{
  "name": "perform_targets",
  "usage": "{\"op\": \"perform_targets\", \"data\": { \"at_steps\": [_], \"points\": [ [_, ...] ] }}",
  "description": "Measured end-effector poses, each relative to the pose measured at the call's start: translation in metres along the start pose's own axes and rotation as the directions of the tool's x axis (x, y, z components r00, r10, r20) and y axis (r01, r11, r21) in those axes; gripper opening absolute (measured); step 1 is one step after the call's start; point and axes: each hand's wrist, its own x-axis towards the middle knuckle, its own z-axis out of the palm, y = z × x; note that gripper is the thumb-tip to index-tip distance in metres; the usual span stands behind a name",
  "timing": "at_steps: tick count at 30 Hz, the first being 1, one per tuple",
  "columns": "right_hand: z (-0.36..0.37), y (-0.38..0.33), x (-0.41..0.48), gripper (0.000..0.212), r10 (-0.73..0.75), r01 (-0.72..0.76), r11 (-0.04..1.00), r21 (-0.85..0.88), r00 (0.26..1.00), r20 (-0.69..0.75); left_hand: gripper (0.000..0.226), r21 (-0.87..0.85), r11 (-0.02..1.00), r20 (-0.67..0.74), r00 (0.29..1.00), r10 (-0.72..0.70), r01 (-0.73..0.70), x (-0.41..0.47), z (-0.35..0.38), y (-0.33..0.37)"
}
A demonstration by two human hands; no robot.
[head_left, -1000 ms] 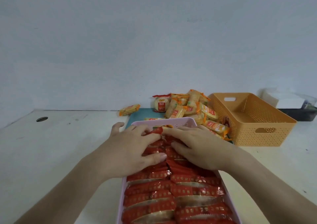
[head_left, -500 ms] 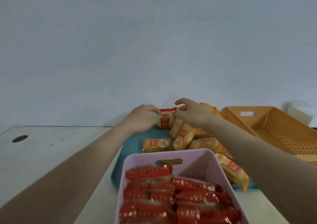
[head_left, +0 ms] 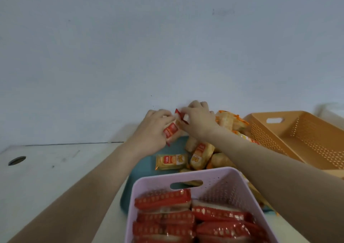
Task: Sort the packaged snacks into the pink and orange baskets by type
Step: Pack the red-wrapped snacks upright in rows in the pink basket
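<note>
Both hands reach to the far side of a teal tray (head_left: pixel 144 170). My left hand (head_left: pixel 153 131) grips a red-and-white snack pack (head_left: pixel 170 130), and my right hand (head_left: pixel 199 119) pinches its upper end. A pile of yellow-orange snack packs (head_left: pixel 202 154) lies on the tray under my right forearm, and one single yellow pack (head_left: pixel 171 161) lies flat to the left of it. The pink basket (head_left: pixel 234 188) stands nearest me, holding several red packs (head_left: pixel 163 200) in two rows. The orange basket (head_left: pixel 301 138) stands at the right and looks empty.
The white table (head_left: pixel 55 170) meets a plain wall at the back and has a round cable hole (head_left: pixel 17 160) at the far left. A pale blurred object (head_left: pixel 333 106) sits behind the orange basket.
My hands left the red packs in the pink basket, reached to the back of the tray and took hold of a red-and-white pack there. The camera view has tilted upward.
</note>
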Motion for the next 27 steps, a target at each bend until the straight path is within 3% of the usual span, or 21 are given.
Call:
{"op": "perform_targets", "data": {
  "at_steps": [1,3,5,7,9,11,13,14,19,22,24,27],
  "points": [
    [-0.009,-0.001,-0.004,0.026,-0.006,0.011,0.98,0.198,1.0,-0.024,0.053,-0.04,0.999,-0.076,0.997,0.028,-0.031,-0.006,-0.011,0.005],
    [-0.04,-0.009,-0.021,0.033,0.008,-0.022,0.82,0.572,1.0,0.028,0.046,-0.184,0.981,-0.226,0.974,0.013,-0.056,-0.022,-0.037,0.02],
    [-0.076,-0.017,-0.048,0.037,-0.038,0.004,0.739,0.674,0.999,0.036,0.042,-0.36,0.93,-0.314,0.948,-0.052,-0.068,-0.045,-0.063,0.044],
    [-0.105,-0.023,-0.081,0.032,-0.065,0.063,0.751,0.657,0.998,-0.021,0.042,-0.476,0.874,-0.386,0.916,-0.112,-0.094,-0.077,-0.079,0.071],
    [-0.123,-0.026,-0.113,0.026,-0.041,0.063,0.777,0.627,0.998,-0.049,0.034,-0.461,0.881,-0.4,0.911,-0.098,-0.108,-0.107,-0.081,0.092],
    [-0.129,-0.027,-0.142,0.026,-0.062,0.063,0.871,0.487,0.998,-0.018,0.02,-0.363,0.93,-0.184,0.983,-0.006,-0.062,-0.13,-0.072,0.105],
    [-0.127,-0.028,-0.165,0.029,-0.105,0.099,0.947,0.306,0.995,0.0,0.03,-0.13,0.991,0.077,0.996,0.043,-0.033,-0.146,-0.059,0.112],
    [-0.126,-0.029,-0.172,0.031,-0.12,0.115,0.96,0.255,0.993,0.003,0.036,-0.045,0.998,0.127,0.991,0.044,-0.039,-0.149,-0.052,0.112],
    [-0.123,-0.037,-0.193,0.037,-0.163,0.162,0.986,0.037,0.986,0.021,0.033,0.173,0.985,0.105,0.994,-0.012,-0.007,-0.152,-0.051,0.117],
    [-0.119,-0.038,-0.198,0.047,-0.197,0.199,0.977,-0.08,0.98,0.036,0.023,0.034,0.998,0.08,0.996,-0.05,0.047,-0.154,-0.051,0.116],
    [-0.117,-0.039,-0.199,0.045,-0.218,0.224,0.964,-0.147,0.974,0.058,0.029,-0.081,0.99,0.023,0.993,-0.117,0.118,-0.156,-0.052,0.115],
    [-0.112,-0.04,-0.202,0.041,-0.215,0.234,0.952,-0.197,0.97,0.115,0.034,-0.089,0.989,0.0,0.992,-0.122,0.122,-0.156,-0.052,0.112]
  ]
}}
